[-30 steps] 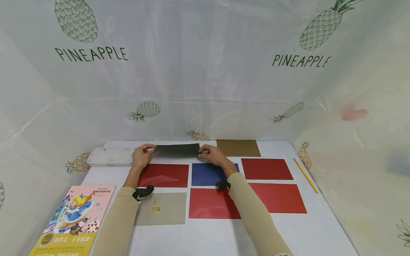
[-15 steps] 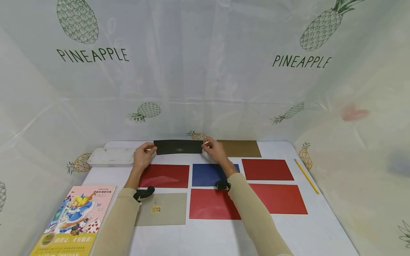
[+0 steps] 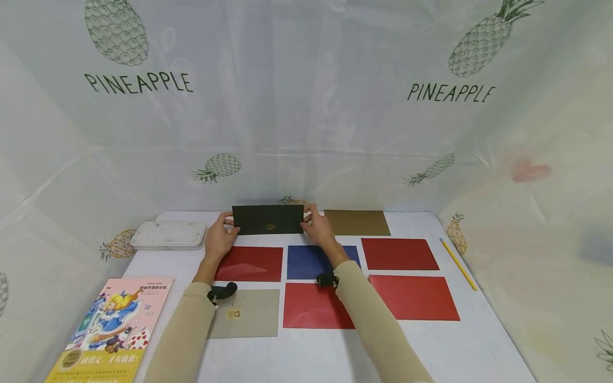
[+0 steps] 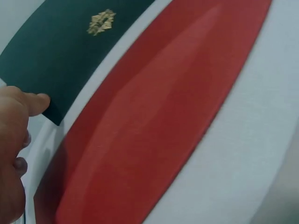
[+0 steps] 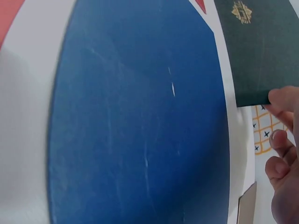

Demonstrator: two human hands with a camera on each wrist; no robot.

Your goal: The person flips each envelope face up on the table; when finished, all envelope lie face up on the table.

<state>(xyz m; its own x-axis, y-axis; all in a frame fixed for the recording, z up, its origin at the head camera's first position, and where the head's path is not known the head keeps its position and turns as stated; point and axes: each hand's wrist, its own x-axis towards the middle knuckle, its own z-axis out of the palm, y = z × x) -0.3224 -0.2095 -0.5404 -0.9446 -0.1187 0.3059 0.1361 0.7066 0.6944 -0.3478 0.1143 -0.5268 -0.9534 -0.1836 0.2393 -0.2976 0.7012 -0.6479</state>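
A dark green envelope (image 3: 261,215) with a small gold emblem is held up by its two short ends at the back of the table, its face towards the head camera. My left hand (image 3: 222,237) pinches the left end; in the left wrist view the thumb (image 4: 39,102) presses on the face near a corner. The other end is pinched by my right hand (image 3: 320,230), its thumb (image 5: 282,97) on the front in the right wrist view. Just in front of the hands lie a red envelope (image 3: 256,263) and a blue envelope (image 3: 308,260).
A brown envelope (image 3: 359,223) lies at the back, right of the hands. More red envelopes (image 3: 412,298) and a beige envelope (image 3: 254,324) fill the nearer rows. A white case (image 3: 167,235) and a picture book (image 3: 110,324) stand left; a yellow pencil (image 3: 458,264) lies right.
The green envelope has been turned from a steep tilt until its emblem face shows fully. Both hands have kept their grip at its ends and shifted slightly.
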